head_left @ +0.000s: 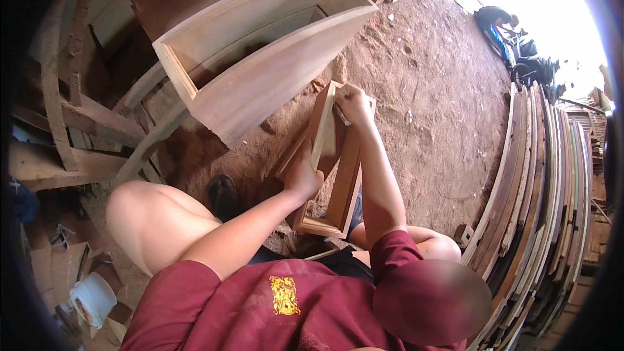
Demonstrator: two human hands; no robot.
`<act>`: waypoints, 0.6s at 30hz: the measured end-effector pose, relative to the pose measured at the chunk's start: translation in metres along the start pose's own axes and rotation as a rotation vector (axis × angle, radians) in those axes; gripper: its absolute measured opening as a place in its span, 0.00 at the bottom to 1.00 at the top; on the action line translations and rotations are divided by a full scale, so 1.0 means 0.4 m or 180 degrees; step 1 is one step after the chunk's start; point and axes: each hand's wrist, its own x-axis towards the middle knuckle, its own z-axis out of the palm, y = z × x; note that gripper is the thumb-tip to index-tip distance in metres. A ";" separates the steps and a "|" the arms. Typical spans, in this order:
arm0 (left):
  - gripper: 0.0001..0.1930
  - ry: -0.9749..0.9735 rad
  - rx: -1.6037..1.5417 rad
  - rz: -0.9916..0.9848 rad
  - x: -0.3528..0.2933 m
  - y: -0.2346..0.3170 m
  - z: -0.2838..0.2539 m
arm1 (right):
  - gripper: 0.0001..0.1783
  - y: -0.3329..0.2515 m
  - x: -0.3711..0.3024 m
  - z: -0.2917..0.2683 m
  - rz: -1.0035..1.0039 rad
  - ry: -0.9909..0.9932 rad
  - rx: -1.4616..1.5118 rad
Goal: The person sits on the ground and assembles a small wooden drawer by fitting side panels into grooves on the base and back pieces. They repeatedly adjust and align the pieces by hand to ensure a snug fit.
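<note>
Clasping the left side of the wooden frame [338,205] in the left hand [304,178] — pinching a pale scrap [342,116] at the far end with the right hand [355,106]!

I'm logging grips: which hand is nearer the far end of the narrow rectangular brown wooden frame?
Right. The right hand is at the far end of the frame; the left hand is on its left side, further back.
</note>
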 end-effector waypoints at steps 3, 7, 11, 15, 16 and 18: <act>0.46 0.0114 -0.0047 0.0054 0.001 -0.016 -0.001 | 0.07 -0.068 0.020 -0.007 0.0319 -0.0130 -0.0197; 0.45 -0.0053 -0.0057 -0.0254 0.008 0.001 -0.014 | 0.13 -0.080 0.016 -0.003 0.0071 0.0098 -0.0592; 0.46 -0.0151 -0.0007 -0.0211 0.004 0.028 -0.022 | 0.18 0.004 -0.045 0.018 -0.0224 0.0622 -0.0595; 0.47 -0.0064 -0.0010 -0.0377 0.003 -0.006 -0.004 | 0.21 -0.029 -0.084 -0.003 0.0117 0.0371 -0.0619; 0.47 -0.0019 -0.0007 -0.0300 0.003 -0.010 0.003 | 0.19 -0.016 -0.080 0.000 -0.0092 0.0533 -0.0679; 0.47 0.0087 0.0000 -0.0167 0.003 -0.008 0.005 | 0.18 -0.014 -0.069 0.012 -0.0521 0.0837 -0.0791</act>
